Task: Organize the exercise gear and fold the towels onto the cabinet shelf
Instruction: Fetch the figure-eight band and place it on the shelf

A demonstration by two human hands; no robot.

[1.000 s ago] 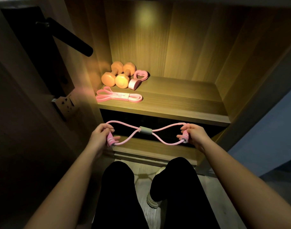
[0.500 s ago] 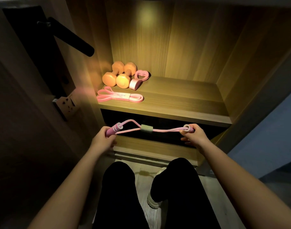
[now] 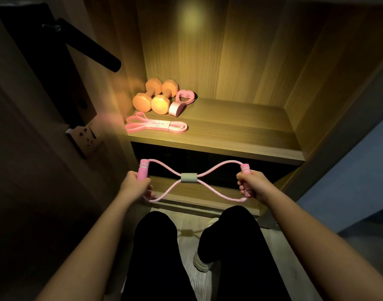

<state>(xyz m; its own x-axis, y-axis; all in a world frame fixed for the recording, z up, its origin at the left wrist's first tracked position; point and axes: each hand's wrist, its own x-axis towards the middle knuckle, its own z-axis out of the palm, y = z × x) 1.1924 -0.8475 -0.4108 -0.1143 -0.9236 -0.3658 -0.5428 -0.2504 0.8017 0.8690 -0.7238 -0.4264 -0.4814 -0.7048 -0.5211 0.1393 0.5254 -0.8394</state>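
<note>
Fingers (image 3: pixel 242 180) of both hands grip the figure-eight resistance band (image 3: pixel 188 177) handles.

Wooden cabinet shelf (image 3: pixel 240 135), lit warmly from above, grain running left to right. In the left rear corner, an orange dumbbell (image 3: pixel 148 93) and a second orange dumbbell (image 3: pixel 165 94), lying side by side, round ends toward the front. Just beside the second, on its right, a pink heart-shaped grip trainer (image 3: pixel 180 104). Nearer the front edge, apart from those three, a folded pink resistance band (image 3: pixel 156 126), lying flat, wrapped in a pale paper label.
</note>
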